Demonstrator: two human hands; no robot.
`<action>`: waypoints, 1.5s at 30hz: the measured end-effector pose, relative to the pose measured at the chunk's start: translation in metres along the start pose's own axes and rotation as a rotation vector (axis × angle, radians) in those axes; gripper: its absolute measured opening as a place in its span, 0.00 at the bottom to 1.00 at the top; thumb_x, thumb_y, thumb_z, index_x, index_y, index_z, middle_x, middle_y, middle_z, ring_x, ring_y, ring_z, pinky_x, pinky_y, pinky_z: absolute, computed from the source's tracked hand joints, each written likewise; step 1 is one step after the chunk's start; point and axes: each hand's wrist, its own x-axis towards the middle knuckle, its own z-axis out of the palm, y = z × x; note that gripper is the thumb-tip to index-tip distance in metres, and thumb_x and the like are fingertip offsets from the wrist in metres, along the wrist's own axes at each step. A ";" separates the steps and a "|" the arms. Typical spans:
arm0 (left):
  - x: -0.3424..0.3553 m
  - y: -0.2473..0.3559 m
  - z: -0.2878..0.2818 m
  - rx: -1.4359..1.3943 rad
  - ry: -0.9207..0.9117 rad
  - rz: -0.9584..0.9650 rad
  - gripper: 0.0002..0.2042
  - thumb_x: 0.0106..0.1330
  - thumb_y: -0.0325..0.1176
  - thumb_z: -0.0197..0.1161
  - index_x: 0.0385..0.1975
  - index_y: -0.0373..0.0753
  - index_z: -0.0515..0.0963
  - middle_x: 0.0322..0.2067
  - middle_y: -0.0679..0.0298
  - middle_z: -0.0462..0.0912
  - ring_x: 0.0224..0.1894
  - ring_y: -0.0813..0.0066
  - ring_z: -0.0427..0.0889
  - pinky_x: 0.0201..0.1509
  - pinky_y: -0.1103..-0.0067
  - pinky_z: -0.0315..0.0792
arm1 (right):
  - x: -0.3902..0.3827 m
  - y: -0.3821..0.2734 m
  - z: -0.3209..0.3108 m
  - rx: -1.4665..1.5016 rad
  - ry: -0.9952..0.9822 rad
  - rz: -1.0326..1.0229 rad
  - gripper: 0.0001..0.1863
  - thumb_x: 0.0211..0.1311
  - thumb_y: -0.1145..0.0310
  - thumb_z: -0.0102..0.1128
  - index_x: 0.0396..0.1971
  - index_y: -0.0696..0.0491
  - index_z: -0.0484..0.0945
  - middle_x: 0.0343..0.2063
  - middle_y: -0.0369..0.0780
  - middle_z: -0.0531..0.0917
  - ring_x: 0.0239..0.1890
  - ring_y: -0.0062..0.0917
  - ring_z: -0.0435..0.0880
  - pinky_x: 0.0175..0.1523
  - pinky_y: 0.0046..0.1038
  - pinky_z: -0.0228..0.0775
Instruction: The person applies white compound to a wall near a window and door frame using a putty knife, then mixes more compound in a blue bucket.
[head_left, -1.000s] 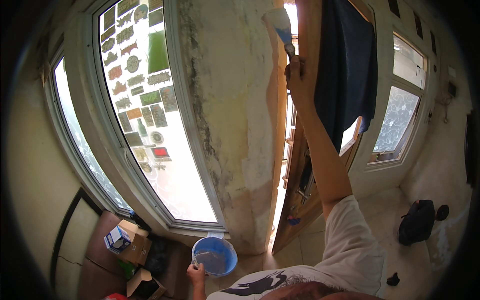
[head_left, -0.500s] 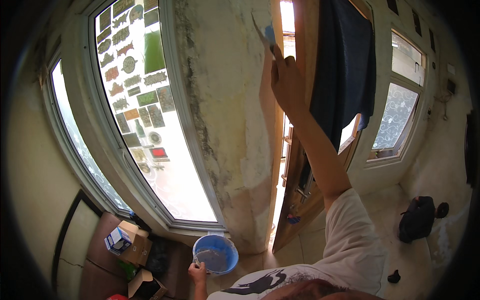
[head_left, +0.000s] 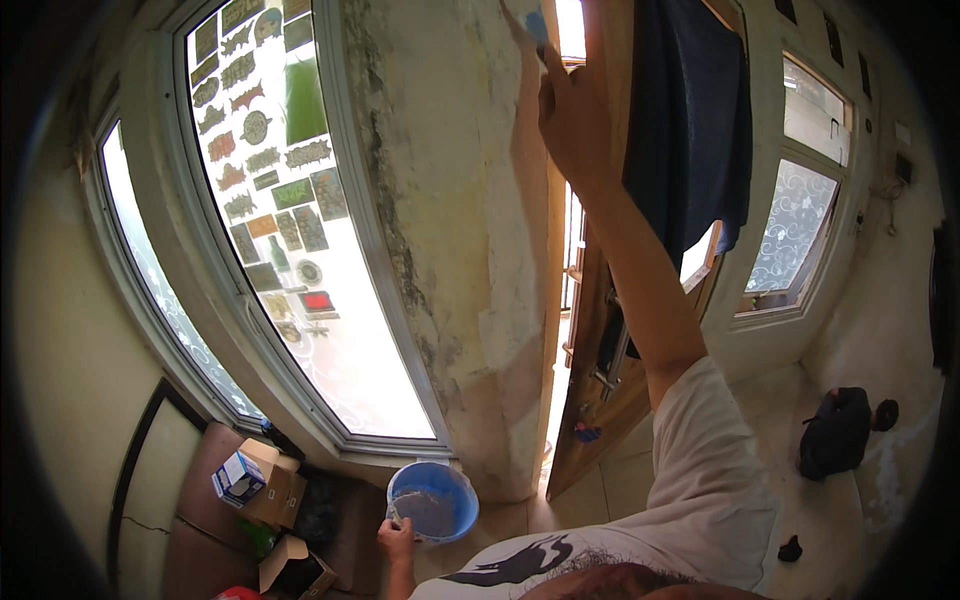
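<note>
High on the wall strip beside the door, my right hand is closed around the handle of a blue putty knife. The blade is up against the wall, and its shadow falls beside it. Damp-looking grey plaster borders the door frame, and dark stains run along the window side. Low down, my left hand grips the rim of a blue bucket with grey paste inside. A pale piece shows by the left fingers, too small to name.
A wooden door stands ajar with a dark blue cloth hanging over it. Left is a tall window covered in stickers. Cardboard boxes sit on a brown sofa. A dark bundle lies at right on the floor.
My right hand has moved higher up the wall with the putty knife. My left hand stays on the bucket, which has shifted only slightly upward in view.
</note>
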 end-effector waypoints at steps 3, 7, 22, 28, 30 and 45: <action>0.001 -0.011 0.004 -0.016 -0.003 -0.001 0.17 0.48 0.41 0.66 0.16 0.31 0.73 0.18 0.48 0.78 0.22 0.51 0.81 0.32 0.62 0.75 | -0.050 -0.008 -0.008 0.041 -0.105 0.059 0.23 0.72 0.69 0.53 0.65 0.48 0.70 0.28 0.50 0.75 0.30 0.41 0.78 0.39 0.40 0.73; 0.004 -0.021 0.006 0.008 -0.005 0.008 0.18 0.48 0.42 0.66 0.16 0.31 0.73 0.19 0.48 0.79 0.23 0.49 0.81 0.32 0.61 0.74 | -0.078 -0.023 -0.033 0.078 -0.112 0.089 0.24 0.71 0.70 0.54 0.66 0.47 0.69 0.29 0.50 0.75 0.30 0.41 0.78 0.37 0.39 0.71; -0.004 -0.019 0.001 -0.075 0.027 -0.044 0.16 0.49 0.39 0.67 0.17 0.30 0.74 0.18 0.49 0.78 0.22 0.52 0.81 0.31 0.62 0.74 | -0.079 -0.049 -0.005 0.157 -0.203 0.094 0.24 0.71 0.69 0.54 0.66 0.52 0.68 0.34 0.49 0.73 0.28 0.40 0.78 0.35 0.38 0.75; -0.006 -0.005 -0.012 -0.039 0.003 -0.061 0.16 0.49 0.40 0.67 0.17 0.30 0.74 0.18 0.48 0.79 0.22 0.51 0.81 0.31 0.62 0.75 | -0.016 -0.049 -0.027 0.095 0.034 -0.024 0.24 0.70 0.70 0.55 0.65 0.50 0.68 0.33 0.47 0.73 0.30 0.39 0.78 0.33 0.39 0.74; -0.003 -0.024 -0.012 -0.022 0.061 -0.012 0.17 0.49 0.40 0.66 0.17 0.30 0.74 0.18 0.48 0.79 0.23 0.50 0.82 0.32 0.62 0.75 | 0.026 -0.055 -0.017 0.092 0.113 -0.050 0.23 0.70 0.69 0.54 0.64 0.50 0.68 0.34 0.48 0.73 0.32 0.40 0.79 0.35 0.39 0.75; -0.007 -0.047 -0.012 -0.048 0.111 -0.074 0.16 0.50 0.40 0.66 0.18 0.29 0.76 0.19 0.47 0.80 0.24 0.49 0.83 0.32 0.60 0.76 | -0.004 -0.051 -0.003 0.084 -0.100 0.020 0.23 0.70 0.68 0.53 0.64 0.48 0.69 0.35 0.47 0.75 0.32 0.39 0.81 0.37 0.38 0.76</action>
